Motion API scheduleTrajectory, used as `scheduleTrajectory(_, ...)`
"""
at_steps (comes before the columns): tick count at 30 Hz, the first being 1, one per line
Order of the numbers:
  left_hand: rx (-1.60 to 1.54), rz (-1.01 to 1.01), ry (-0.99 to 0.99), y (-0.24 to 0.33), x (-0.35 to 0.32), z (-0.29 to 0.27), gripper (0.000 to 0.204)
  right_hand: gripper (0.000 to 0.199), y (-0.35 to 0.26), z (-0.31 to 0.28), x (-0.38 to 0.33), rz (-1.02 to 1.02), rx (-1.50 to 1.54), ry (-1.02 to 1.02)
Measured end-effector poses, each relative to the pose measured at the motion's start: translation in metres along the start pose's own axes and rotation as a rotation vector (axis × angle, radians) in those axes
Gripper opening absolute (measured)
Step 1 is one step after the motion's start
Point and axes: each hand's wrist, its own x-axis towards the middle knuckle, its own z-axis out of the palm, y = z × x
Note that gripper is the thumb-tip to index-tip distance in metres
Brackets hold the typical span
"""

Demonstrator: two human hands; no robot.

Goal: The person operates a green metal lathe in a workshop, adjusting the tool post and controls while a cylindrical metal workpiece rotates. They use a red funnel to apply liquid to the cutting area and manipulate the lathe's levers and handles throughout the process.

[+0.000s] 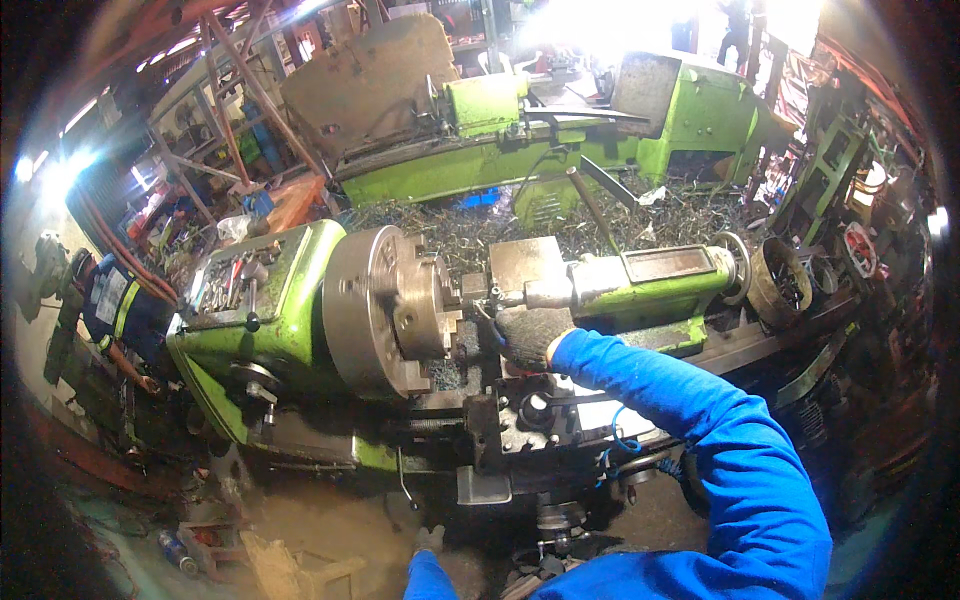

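Note:
My right hand [535, 335], in a dark grey work glove, reaches over the carriage of a green lathe. Its fingers curl down beside the tailstock quill [548, 292], and what they hold is hidden; a thin curved piece [487, 316] shows at the fingertips. To its left stands the big steel chuck [362, 310] with stepped jaws, and no workpiece shows in them. Just below the hand sits the tool post [535, 410] on the cross slide. Low in front of the lathe is my left hand [430, 538], gloved and small in view, near a lever [408, 480]; its fingers are unclear.
Loose tools lie on the headstock [270, 270]. Metal swarf [400, 215] is heaped behind the bed, before a second green lathe [490, 160]. A handwheel [735, 265] and a round container [780, 283] stand at the right. Another person [125, 310] is at the far left.

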Motion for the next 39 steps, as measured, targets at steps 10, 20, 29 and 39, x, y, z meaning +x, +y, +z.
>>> scheduleTrajectory(10,0.041,-0.022,-0.035,-0.025,0.03,0.019,0.088,0.031,-0.004,0.008,-0.003,0.0,-0.069,0.139)
scheduleTrajectory(20,0.101,0.032,-0.009,-0.018,0.014,0.008,0.086,0.025,-0.003,0.011,0.005,-0.025,-0.055,0.04)
scheduleTrajectory(29,-0.083,0.018,-0.012,-0.044,0.051,0.027,0.09,0.046,-0.02,-0.077,-0.055,0.104,0.056,0.156)
scheduleTrajectory(39,-0.025,0.006,0.055,-0.029,0.088,0.017,0.084,0.079,-0.022,-0.018,-0.173,0.3,0.133,0.653)
